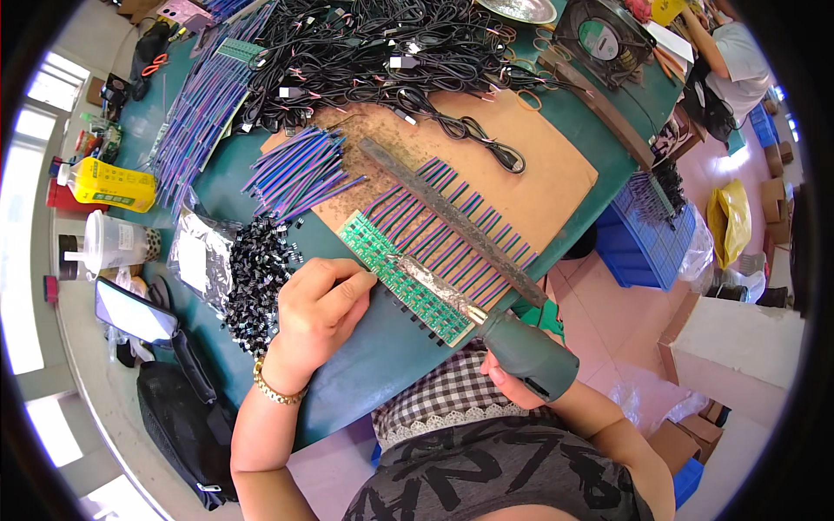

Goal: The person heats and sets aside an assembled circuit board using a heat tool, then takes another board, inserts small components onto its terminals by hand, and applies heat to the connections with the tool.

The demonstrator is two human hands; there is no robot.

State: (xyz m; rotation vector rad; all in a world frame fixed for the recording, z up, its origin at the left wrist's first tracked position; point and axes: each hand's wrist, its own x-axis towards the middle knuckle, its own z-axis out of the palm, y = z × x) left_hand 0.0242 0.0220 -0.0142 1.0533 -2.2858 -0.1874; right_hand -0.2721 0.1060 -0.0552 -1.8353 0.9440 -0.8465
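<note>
My right hand (514, 388) is wrapped round the thick dark green handle of a soldering iron (530, 352). The iron's blotchy silver shaft reaches over a long green circuit board panel (373, 246), its tip above the board's middle. At the panel's near edge my left hand (320, 304) has thumb and forefinger pinched together; whatever lies between them is too small to make out. Short striped wires (469, 239) run from the panel's far side under a dark metal bar (452, 217). Several small black parts (417, 319) stick out along the near edge.
Left of the panel lie a heap of black connectors (259, 269) and a bundle of purple wires (300, 174) on cardboard (556, 165). Black cables (373, 52) pile up behind. A phone (135, 310) and a yellow bottle (111, 184) stand left, a fan (599, 39) far right. Another person (734, 65) sits beyond.
</note>
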